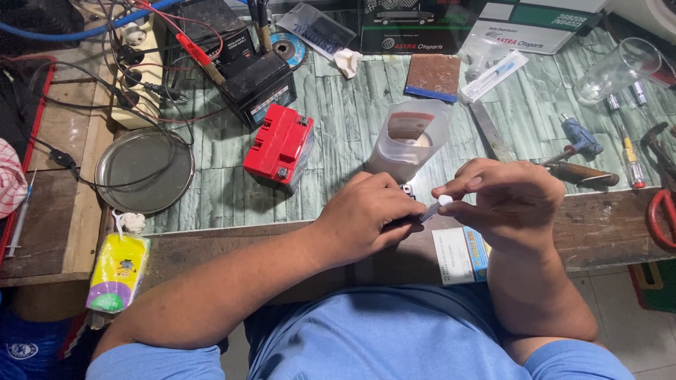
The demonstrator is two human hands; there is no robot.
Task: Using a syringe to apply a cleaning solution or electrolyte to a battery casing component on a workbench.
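Two hands meet just over the near edge of the counter [338,134]. The left hand [366,222] is curled into a loose fist, and the right hand [507,204] pinches one small white piece [443,202] between thumb and forefinger. A thin pale strip [428,212] runs from that piece into the left fingers; whether it is one part or two I cannot tell. The piece is tiny, rounded and plain white, held between the two hands.

Just beyond the hands stands one cloudy plastic jug [412,137] with something reddish inside. Beyond the left hand lie two batteries: one red battery [279,146] on its side and one black battery [257,84] farther off with red and black wires clipped to it. Well to the left of the left hand sits one round metal plate [144,169]. Beyond the right hand lie one clear glass [620,69] tipped on its side and one flat metal file [491,129]. Under the right wrist one small white and blue box [461,255] rests at the counter's edge.
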